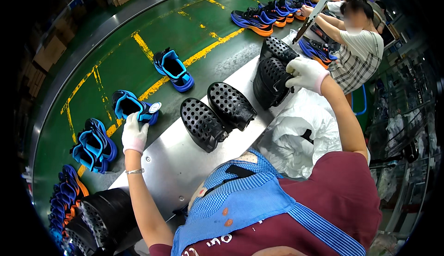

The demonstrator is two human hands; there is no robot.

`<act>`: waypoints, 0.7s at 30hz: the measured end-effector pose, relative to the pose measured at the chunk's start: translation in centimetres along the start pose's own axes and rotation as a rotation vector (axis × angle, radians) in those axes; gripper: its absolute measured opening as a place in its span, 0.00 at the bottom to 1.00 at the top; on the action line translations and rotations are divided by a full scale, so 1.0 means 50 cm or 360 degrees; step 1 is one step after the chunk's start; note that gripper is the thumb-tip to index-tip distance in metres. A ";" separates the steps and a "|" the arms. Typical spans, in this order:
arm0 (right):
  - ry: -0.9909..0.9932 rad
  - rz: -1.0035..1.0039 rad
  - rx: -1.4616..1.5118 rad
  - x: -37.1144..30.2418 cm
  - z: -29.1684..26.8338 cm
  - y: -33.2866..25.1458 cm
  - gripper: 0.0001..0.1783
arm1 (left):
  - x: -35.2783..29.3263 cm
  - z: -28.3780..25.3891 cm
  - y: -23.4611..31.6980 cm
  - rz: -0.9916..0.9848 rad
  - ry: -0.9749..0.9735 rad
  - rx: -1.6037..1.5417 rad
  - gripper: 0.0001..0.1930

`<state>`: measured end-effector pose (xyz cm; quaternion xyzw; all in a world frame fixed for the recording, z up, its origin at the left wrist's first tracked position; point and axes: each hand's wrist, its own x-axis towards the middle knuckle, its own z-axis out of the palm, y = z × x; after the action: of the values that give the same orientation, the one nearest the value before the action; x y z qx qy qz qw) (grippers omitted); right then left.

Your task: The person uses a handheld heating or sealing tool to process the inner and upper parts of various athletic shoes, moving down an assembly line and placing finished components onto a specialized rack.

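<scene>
My left hand (135, 134), in a white glove, is closed on the near edge of a black and blue sneaker (121, 99) with a round white tag. My gloved right hand (307, 74) grips the edge of a black perforated shoe form (268, 82), which stands in a group at the bench's right end. Between my hands, a pair of black perforated shoe forms (200, 122) lies on the metal bench (162, 163). One sneaker (175, 71) stands alone beyond the bench, and a pair of sneakers (94, 146) sits left of my left hand.
More sneakers (64, 196) line the lower left, beside large black perforated forms (108, 214). A white plastic bag (303, 131) bulges right of my body. Sneakers with orange soles (254, 21) stand far right, near a seated person (365, 43) and a slanted metal post (319, 8).
</scene>
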<state>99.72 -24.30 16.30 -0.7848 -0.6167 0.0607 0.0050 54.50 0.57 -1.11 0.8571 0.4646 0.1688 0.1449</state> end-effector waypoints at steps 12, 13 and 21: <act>0.0469 -0.1114 0.0557 0.058 -0.050 -0.318 0.22 | -0.014 -0.094 0.185 -0.0062 -0.0389 -0.2337 0.36; 0.0398 -0.1271 0.0609 0.068 -0.044 -0.356 0.22 | -0.018 -0.099 0.197 -0.0028 -0.0570 -0.2656 0.38; -0.0197 -0.1005 0.0953 0.138 0.047 -0.524 0.25 | -0.078 -0.110 0.192 -0.0330 0.0353 -0.3160 0.21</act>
<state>75.75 -11.51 15.54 -0.5167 -0.7807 0.2791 0.2135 57.37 -7.28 7.14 0.2829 0.1968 0.5454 0.7641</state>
